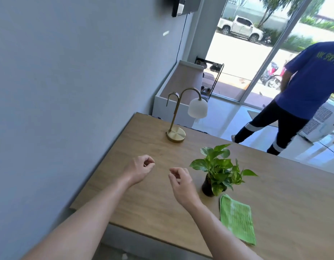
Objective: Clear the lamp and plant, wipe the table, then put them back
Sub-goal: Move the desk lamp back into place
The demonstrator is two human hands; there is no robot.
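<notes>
A brass lamp (176,135) with a white shade stands near the far left corner of the wooden table (136,199). A small leafy plant (219,170) in a dark pot stands mid-table, and a folded green cloth (237,218) lies just in front of it. My left hand (140,168) hovers over the table with its fingers loosely curled and nothing in them. My right hand (181,182) hangs beside it, just left of the plant, fingers curled and also holding nothing.
A grey wall (68,81) runs along the table's left edge. Behind the lamp stands a white cabinet (179,87). A person in a blue shirt (310,79) walks on the floor beyond the table, near a white appliance (319,124) and glass doors.
</notes>
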